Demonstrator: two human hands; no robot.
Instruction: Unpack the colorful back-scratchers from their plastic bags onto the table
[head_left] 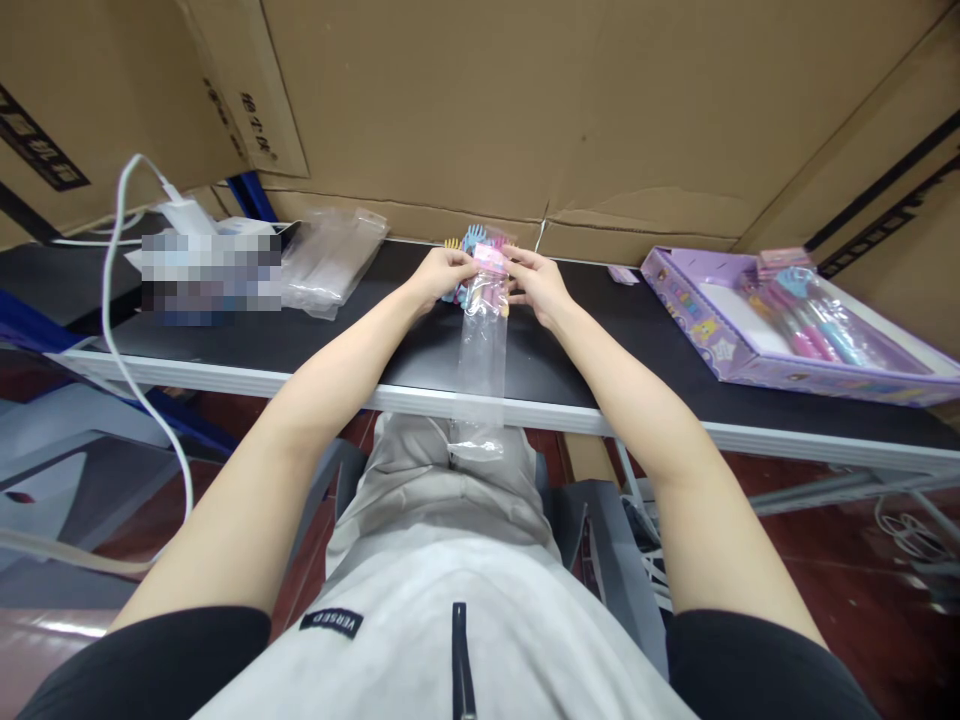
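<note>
A long clear plastic bag point(481, 360) with a pink card header point(491, 258) hangs over the table's front edge towards my lap. My left hand point(444, 276) pinches the header's left side between thumb and fingers. At its right side, the thumb and index finger of my right hand point(541, 285) grip the header, the other fingers loosely spread. Slim pink and yellowish sticks, perhaps pens, show through the bag's upper part. Just behind lie colourful pieces with claw-like blue tops point(474, 237), partly hidden by the hands and card.
To the right, a purple display box point(705, 325) holds bagged pink and blue pens point(814, 320). A stack of clear bags point(330, 262) lies on the left, near a white plug with a cable point(109, 270) and a blurred-out item. Cardboard point(450, 110) walls the table's back.
</note>
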